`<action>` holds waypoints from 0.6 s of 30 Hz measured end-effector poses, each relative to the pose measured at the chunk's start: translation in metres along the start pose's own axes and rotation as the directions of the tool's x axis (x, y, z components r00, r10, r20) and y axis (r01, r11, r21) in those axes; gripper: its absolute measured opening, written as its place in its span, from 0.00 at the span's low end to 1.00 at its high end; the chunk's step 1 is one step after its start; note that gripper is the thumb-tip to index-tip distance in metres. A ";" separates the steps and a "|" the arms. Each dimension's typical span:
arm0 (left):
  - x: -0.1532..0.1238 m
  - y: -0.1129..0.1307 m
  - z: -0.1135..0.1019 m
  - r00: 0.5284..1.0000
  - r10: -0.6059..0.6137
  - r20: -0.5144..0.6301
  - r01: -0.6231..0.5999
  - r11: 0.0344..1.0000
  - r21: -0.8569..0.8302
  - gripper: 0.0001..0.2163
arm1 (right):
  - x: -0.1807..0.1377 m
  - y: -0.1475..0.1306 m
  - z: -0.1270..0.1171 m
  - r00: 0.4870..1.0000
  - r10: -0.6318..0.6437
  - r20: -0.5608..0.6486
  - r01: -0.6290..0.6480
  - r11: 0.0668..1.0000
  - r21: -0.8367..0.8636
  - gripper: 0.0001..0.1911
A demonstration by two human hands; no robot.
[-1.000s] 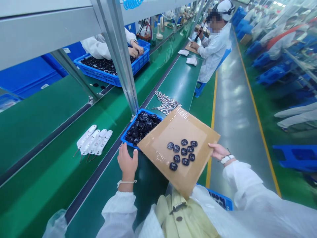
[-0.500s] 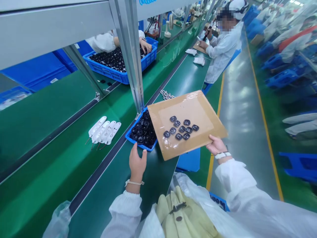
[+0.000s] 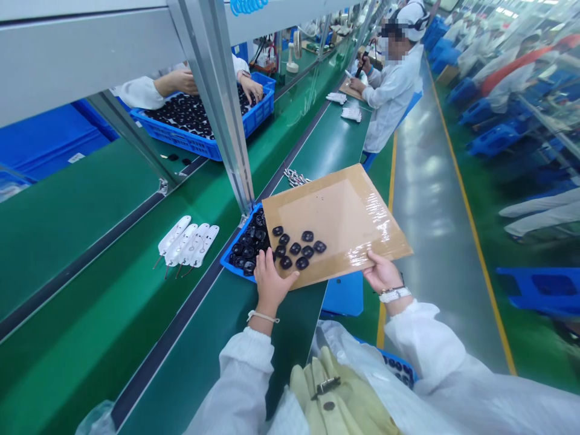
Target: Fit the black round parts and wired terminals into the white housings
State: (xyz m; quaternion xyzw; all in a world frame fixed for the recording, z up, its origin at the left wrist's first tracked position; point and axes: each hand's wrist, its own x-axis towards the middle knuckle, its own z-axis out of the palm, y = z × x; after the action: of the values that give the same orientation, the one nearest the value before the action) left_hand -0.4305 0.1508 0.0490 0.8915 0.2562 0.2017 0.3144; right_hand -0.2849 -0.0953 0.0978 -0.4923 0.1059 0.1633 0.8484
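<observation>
A tilted brown cardboard sheet (image 3: 344, 211), covered in shiny film, is gripped at its near right edge by my right hand (image 3: 383, 275). Several small black plastic parts (image 3: 302, 249), rounded squares, lie on its left half. My left hand (image 3: 272, 278) is at the sheet's near left corner, fingers stretched and thumb apart; whether it touches the sheet or a part there I cannot tell. Just beyond those fingers, a small blue tray (image 3: 235, 266) holds many similar black parts, and the sheet's left edge overhangs it.
White strips with wires (image 3: 188, 244) lie on the green conveyor (image 3: 136, 272). A metal post (image 3: 226, 115) rises behind the tray. Small metal pieces (image 3: 295, 177) lie beyond the sheet. Across the line, another person's hands (image 3: 249, 87) work over a large blue crate (image 3: 181, 136). A co-worker (image 3: 394, 90) sits farther along.
The cardboard sheet has tilted and the black parts on it have shifted left toward the tray. My left hand has moved up and right to the sheet's near left corner.
</observation>
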 end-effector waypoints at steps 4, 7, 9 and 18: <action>-0.007 -0.003 0.007 0.999 -0.009 -0.045 0.011 0.999 0.044 0.46 | -0.005 0.004 0.004 1.000 -0.013 -0.021 0.014 1.000 0.017 0.23; -0.007 -0.005 0.011 0.995 -0.019 -0.095 0.026 0.997 0.074 0.44 | -0.010 0.004 0.008 0.999 -0.010 -0.035 0.011 1.000 0.020 0.22; -0.004 -0.008 0.014 0.992 -0.024 -0.125 0.035 0.995 0.090 0.42 | -0.013 0.002 0.011 0.999 -0.002 -0.039 0.003 1.000 0.017 0.21; 0.010 -0.016 0.013 0.988 -0.022 -0.155 0.047 0.986 0.160 0.26 | -0.021 -0.002 0.019 0.997 0.004 -0.076 -0.004 1.000 0.001 0.18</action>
State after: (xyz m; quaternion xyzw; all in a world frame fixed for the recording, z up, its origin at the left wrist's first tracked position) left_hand -0.4212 0.1612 0.0309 0.8917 0.3105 0.2424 0.2230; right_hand -0.3035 -0.0831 0.1157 -0.4974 0.1390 0.1462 0.8437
